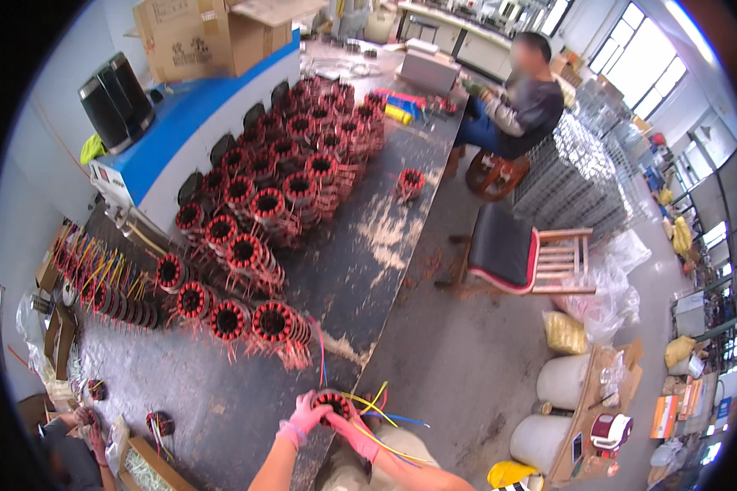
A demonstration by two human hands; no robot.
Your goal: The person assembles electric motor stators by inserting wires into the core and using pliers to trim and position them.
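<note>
At the near edge of the worktable I hold a motor stator [333,400], a ring with red insulation around a dark open middle. My left hand [303,416], in a pink glove, grips its left side. Closed on the near right side of the same stator is my right hand [357,435], also gloved in pink. Long yellow and blue lead wires [401,419] trail from the stator to the right, past the table edge. A red and a blue wire rise from behind it. Fingers partly cover the ring's lower side.
Stacks of similar stators [272,322] fill the dark worktable [356,278]; one lone stator [411,182] sits farther off. Wired stators [106,299] line the left. A black-seated chair [504,250] stands right. One person [528,98] sits beyond; another person's hands [90,430] show lower left.
</note>
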